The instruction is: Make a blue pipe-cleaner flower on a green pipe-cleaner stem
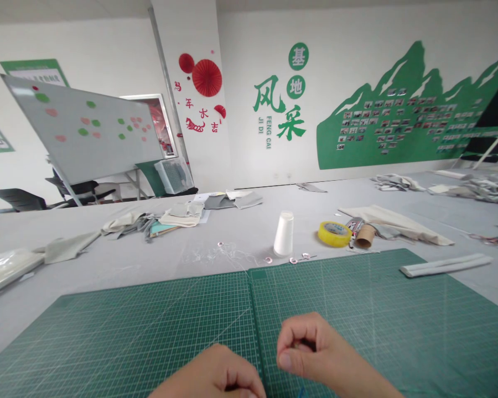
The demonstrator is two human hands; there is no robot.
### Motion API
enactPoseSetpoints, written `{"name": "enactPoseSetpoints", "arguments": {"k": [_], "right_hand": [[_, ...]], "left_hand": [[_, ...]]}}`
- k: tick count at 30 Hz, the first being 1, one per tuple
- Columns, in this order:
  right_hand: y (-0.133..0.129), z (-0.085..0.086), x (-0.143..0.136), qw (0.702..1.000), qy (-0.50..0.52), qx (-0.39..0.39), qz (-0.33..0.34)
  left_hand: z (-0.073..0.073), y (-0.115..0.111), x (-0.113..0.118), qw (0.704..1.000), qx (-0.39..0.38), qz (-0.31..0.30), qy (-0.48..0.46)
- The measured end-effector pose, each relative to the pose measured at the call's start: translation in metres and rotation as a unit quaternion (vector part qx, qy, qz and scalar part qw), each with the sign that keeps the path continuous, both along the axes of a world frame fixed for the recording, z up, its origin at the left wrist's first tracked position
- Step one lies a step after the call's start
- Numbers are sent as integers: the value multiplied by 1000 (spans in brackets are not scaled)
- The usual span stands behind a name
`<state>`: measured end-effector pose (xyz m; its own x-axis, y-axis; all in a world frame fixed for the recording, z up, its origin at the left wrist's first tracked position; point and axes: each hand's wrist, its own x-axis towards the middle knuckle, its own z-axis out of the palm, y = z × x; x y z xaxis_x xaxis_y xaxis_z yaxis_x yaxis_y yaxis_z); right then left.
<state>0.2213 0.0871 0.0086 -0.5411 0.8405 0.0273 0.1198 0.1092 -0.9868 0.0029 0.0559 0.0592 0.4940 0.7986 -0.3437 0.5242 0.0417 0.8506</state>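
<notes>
My right hand is curled above the right green cutting mat, thumb and forefinger pressed together. What it pinches, if anything, is too small to make out. Low in the view, my left hand is closed over the left cutting mat, its fingertips cut off by the bottom edge. A small blue bit shows just below my right hand. Beyond the mats stands a white thread cone, upright. Small metal-looking rings lie near its base, and loose white thread is strewn to its left.
A yellow tape roll and a brown cardboard tube lie right of the cone. Fabric pieces are spread at the left, with more cloth at the right. A folded pale strip overlaps the right mat's edge.
</notes>
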Motion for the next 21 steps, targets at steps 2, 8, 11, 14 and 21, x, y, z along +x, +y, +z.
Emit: {"name": "enactPoseSetpoints", "arguments": {"k": [2, 8, 11, 14, 21], "right_hand": [[-3, 7, -1, 999, -27, 35, -16], [-15, 21, -5, 971, -97, 209, -56], [-19, 20, -7, 936, -135, 320, -56], [-22, 16, -8, 882, -195, 425, -56], [-22, 9, -12, 859, -239, 449, -64]], "left_hand": [[-4, -2, 1, 1000, 3, 14, 17], [-15, 9, 2, 997, 34, -30, 70], [-19, 14, -1, 996, 65, -13, 59], [-20, 15, -3, 995, 87, 26, 48], [-16, 19, -4, 991, 68, 99, -56]]}}
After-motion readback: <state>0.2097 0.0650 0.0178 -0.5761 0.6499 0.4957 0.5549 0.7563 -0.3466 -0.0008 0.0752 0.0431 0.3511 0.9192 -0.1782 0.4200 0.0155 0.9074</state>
